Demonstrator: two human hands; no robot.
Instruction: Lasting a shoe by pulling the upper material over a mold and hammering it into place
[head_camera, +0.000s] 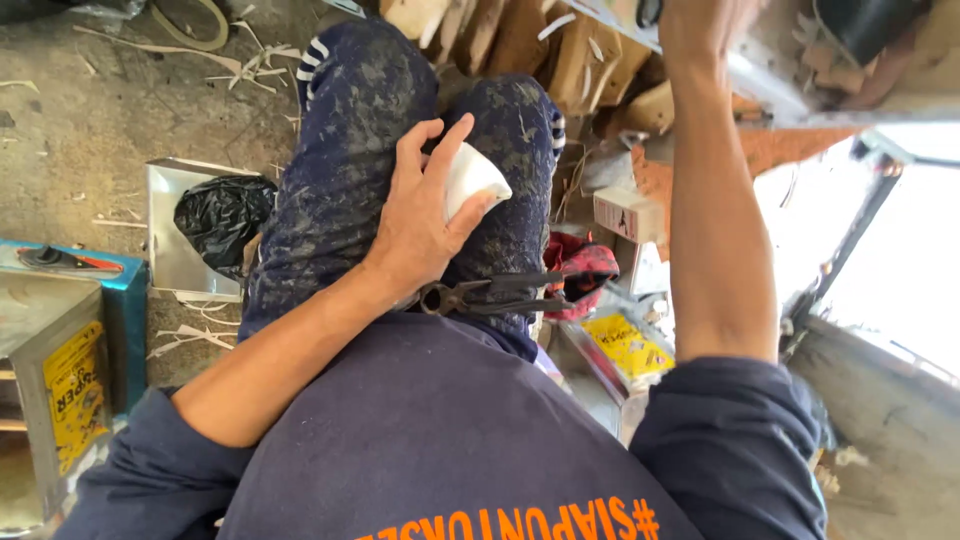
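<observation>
My left hand (425, 215) rests on my knee and grips a small white cup-shaped object (472, 180) between thumb and fingers. A pair of dark metal pliers (500, 295) lies across my lap just below that hand. My right arm reaches up and away; my right hand (700, 30) is at the top edge, against a pale shelf or board (790, 95), and its fingers are cut off by the frame. I wear dark blue dusty trousers (345, 170) and a navy shirt.
Wooden pieces (570, 60) are stacked beyond my knees. A black plastic bag (222, 215) lies in a metal tray on the left. A metal can with a yellow label (60, 385) stands at the left; a red cloth (585, 270) and a yellow-labelled packet (630, 345) sit right of my lap.
</observation>
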